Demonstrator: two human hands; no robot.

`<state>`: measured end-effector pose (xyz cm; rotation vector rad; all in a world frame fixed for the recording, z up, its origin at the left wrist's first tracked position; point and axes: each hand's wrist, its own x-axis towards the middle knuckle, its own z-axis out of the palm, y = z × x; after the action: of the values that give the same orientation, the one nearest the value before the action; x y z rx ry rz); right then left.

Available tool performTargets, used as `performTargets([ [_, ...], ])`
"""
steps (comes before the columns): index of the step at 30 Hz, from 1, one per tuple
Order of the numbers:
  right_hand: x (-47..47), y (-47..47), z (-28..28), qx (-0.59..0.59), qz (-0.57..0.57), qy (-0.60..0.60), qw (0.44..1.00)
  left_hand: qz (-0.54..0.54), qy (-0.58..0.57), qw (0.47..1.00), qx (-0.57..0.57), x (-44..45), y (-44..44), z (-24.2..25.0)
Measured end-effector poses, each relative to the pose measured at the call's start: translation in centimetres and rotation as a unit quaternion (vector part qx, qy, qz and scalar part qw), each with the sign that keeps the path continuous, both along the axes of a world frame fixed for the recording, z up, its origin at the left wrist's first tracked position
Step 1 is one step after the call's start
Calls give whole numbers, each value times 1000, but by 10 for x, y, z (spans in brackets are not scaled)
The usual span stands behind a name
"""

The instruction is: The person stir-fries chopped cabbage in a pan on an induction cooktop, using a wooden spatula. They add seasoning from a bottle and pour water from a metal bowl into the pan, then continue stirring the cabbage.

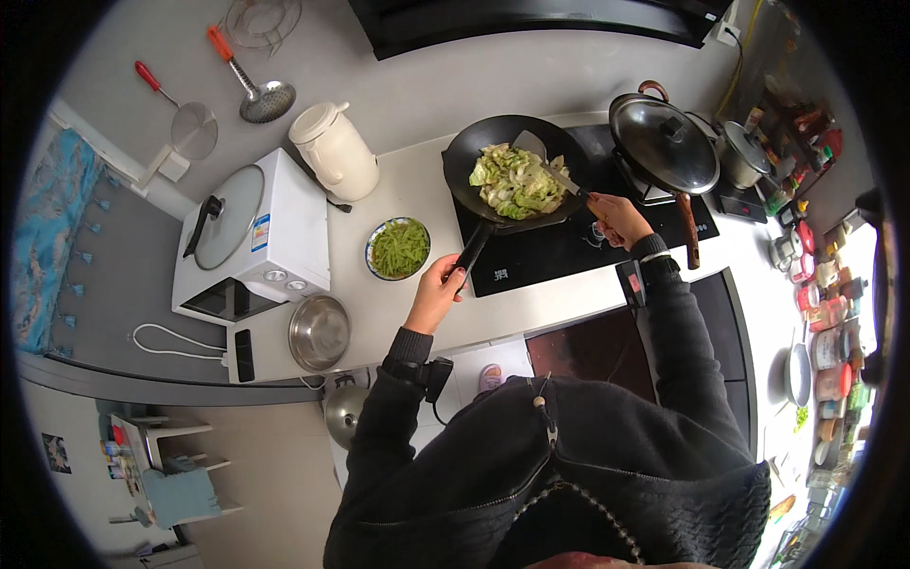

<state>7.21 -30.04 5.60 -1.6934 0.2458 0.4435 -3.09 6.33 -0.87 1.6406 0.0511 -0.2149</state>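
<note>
A black wok [466, 153] stands on the left part of the black glass hob [522, 263], with chopped leafy greens [515, 181] in it. My left hand [437, 291] is closed around the wok's black handle [475, 249]. In my right hand [617, 219] is the wooden handle of a metal spatula [561, 178], whose blade rests among the leaves at the wok's far side. Left of the wok, a patterned bowl [370, 267] holds sliced green vegetable [400, 247].
A lidded pan [665, 146] with a wooden handle sits at the hob's right, beside a lidded pot [743, 153]. Leftward are a metal bowl [320, 333], a cream thermos jug [335, 153] and a white microwave [298, 235] with a glass lid against it. Jars [828, 348] line the right side.
</note>
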Motion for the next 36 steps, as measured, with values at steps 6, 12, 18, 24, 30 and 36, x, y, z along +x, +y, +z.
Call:
performTargets([
  [6, -22, 18, 22, -81, 72, -112, 988, -21, 11, 999, -45, 1, 5, 0],
  [12, -34, 30, 34, -305, 165, -388, 854, -36, 16, 998, -47, 1, 7, 2],
  [18, -46, 25, 52, -452, 106, -343, 816, -33, 15, 997, -64, 1, 8, 1],
  [24, -74, 46, 70, -506, 186, -364, 759, -49, 50, 994, -86, 14, 6, -1],
  [30, -93, 38, 83, -645, 109, -368, 661, -71, 102, 982, -142, 31, -2, 0],
  [36, -79, 53, 112, -609, 151, -373, 684, -86, 135, 977, -141, 36, -6, -1],
])
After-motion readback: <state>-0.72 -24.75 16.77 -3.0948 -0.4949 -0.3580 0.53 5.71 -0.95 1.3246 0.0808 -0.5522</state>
